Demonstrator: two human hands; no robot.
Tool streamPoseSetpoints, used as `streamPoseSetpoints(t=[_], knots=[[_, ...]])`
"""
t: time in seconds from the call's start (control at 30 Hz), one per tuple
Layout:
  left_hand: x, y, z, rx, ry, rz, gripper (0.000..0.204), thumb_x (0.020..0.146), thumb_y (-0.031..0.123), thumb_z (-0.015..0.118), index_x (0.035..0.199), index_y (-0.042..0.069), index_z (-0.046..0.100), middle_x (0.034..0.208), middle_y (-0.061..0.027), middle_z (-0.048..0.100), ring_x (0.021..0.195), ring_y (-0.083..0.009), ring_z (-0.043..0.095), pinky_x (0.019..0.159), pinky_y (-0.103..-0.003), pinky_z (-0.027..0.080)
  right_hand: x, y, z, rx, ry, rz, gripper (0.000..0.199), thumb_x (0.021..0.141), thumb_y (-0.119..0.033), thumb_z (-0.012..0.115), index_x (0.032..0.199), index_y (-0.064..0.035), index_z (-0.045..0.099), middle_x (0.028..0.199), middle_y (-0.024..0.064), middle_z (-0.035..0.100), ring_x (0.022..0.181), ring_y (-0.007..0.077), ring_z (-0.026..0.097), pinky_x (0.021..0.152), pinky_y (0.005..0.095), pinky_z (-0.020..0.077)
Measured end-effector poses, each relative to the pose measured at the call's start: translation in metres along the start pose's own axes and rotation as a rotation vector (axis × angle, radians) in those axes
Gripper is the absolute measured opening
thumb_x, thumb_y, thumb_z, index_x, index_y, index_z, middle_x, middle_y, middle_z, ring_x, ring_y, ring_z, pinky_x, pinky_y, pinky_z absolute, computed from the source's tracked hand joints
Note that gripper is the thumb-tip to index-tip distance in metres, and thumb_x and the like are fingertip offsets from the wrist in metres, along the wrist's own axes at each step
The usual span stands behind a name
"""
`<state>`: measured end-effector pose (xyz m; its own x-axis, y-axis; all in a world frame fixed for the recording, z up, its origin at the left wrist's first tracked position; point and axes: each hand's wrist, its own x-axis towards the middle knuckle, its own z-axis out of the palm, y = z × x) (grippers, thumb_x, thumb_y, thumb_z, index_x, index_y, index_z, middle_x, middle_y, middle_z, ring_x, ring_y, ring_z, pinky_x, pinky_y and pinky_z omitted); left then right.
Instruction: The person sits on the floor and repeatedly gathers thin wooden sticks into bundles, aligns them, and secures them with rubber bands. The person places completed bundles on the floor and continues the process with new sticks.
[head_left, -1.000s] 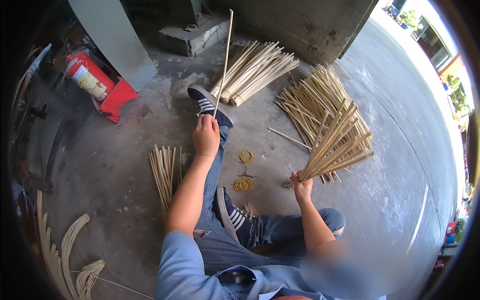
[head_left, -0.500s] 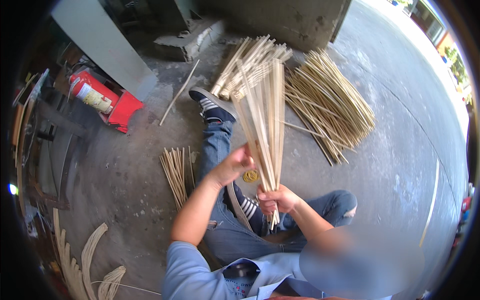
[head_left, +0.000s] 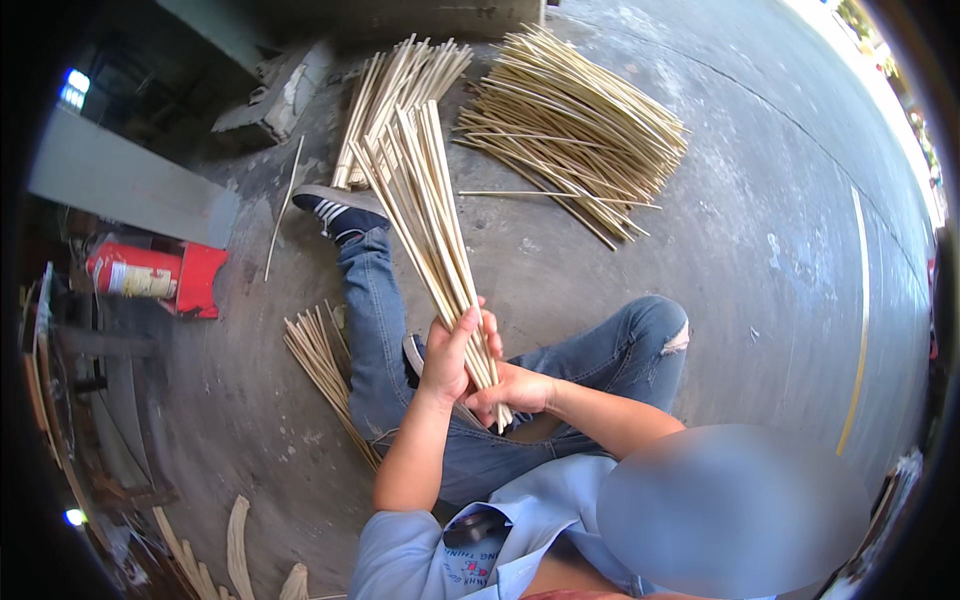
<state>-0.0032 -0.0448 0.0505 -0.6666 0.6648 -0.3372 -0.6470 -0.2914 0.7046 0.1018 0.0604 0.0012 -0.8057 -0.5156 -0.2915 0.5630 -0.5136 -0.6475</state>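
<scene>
A bundle of long, pale thin sticks (head_left: 432,225) stands tilted in front of me, its tops fanned out away from me and leaning left. Around its lower part is my left hand (head_left: 452,352), thumb along the near side and fingertips showing on the far side. Just below, close to the bottom ends, my right hand (head_left: 515,390) grips the same bundle; the two hands touch or nearly touch. Some of the right fingers are hidden behind the sticks. The lower ends poke out over my lap.
A large pile of sticks (head_left: 590,125) lies at the far right, a bundle (head_left: 405,85) beyond my outstretched foot. A smaller bunch (head_left: 325,360) lies left of my leg (head_left: 370,310). A red fire extinguisher (head_left: 135,270) is at the left, and pale bent bundles (head_left: 238,545) lie lower left.
My left hand has gone from beside the sticks to around them. The fanned bundle has drawn narrower and tilts left. The view has shifted, and yellow rings on the floor are now hidden.
</scene>
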Motion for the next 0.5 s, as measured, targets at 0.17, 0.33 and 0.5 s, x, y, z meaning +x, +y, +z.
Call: streamPoseSetpoints(t=[0.17, 0.33, 0.5], knots=[[-0.022, -0.022, -0.003, 0.159, 0.030, -0.138, 0.024, 0.105, 0.021, 0.058, 0.120, 0.002, 0.055, 0.084, -0.0065, 0.062, 0.060, -0.0162, 0.062, 0.053, -0.031, 0.053, -0.029, -0.031, -0.047, -0.035, 0.179, -0.259, 0.048, 0.095, -0.045, 0.074, 0.115, -0.0034, 0.060, 0.111, 0.0066, 0.066, 0.099, 0.0180, 0.066, 0.092, 0.0359, 0.0557], [-0.036, -0.047, 0.008, 0.278, 0.092, -0.239, 0.023, 0.104, 0.018, 0.061, 0.117, 0.000, 0.057, 0.087, -0.0068, 0.064, 0.061, -0.0140, 0.064, 0.051, -0.029, 0.054, -0.032, -0.065, -0.059, -0.173, 0.498, -0.382, 0.026, 0.093, -0.022, 0.078, 0.099, -0.0026, 0.062, 0.092, 0.0043, 0.068, 0.080, 0.0108, 0.065, 0.070, 0.0264, 0.0549], [-0.038, -0.052, 0.011, 0.322, 0.170, -0.189, 0.018, 0.103, 0.017, 0.062, 0.110, 0.000, 0.060, 0.088, -0.0067, 0.065, 0.065, -0.0148, 0.067, 0.052, -0.029, 0.057, -0.032, -0.062, -0.056, -0.169, 0.589, -0.364, 0.016, 0.096, -0.014, 0.072, 0.093, -0.0019, 0.062, 0.082, 0.0041, 0.068, 0.074, 0.0100, 0.065, 0.068, 0.0253, 0.0545]])
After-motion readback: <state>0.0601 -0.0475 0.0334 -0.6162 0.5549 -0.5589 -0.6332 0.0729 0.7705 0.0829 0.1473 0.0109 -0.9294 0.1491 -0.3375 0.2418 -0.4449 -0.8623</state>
